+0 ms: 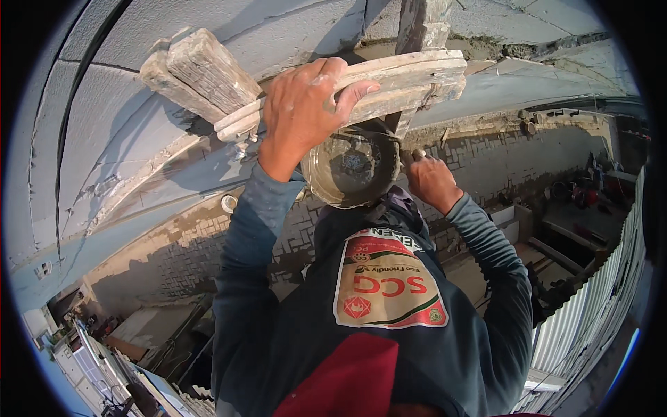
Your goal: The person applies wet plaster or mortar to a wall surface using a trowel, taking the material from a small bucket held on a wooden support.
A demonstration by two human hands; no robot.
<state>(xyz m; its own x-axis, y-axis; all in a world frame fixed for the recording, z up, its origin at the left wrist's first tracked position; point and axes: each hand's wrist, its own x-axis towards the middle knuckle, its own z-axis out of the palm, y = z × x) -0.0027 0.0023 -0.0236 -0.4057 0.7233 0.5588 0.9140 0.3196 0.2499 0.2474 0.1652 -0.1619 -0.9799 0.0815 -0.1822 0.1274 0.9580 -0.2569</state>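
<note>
My left hand (pixel 300 115) is wrapped over a weathered wooden plank (pixel 403 73), its thumb lying along the near face. Just below the plank hangs a round bucket (pixel 317 182), its inside coated with grey cement and with a wet grey mix (pixel 353 165) at the bottom. At the bucket's right side my right hand (pixel 432 182) is closed, fingers curled towards the rim. Whatever it grips is mostly hidden, so I cannot make out its kind.
A thick wooden beam (pixel 208 73) juts out left of the plank, and an upright post (pixel 422 28) meets it on the right. Grey block wall (pixel 278 31) rises ahead, with a black cable (pixel 75 104) on it. Far below lie paved ground (pixel 479 156) and corrugated roofing (pixel 590 306).
</note>
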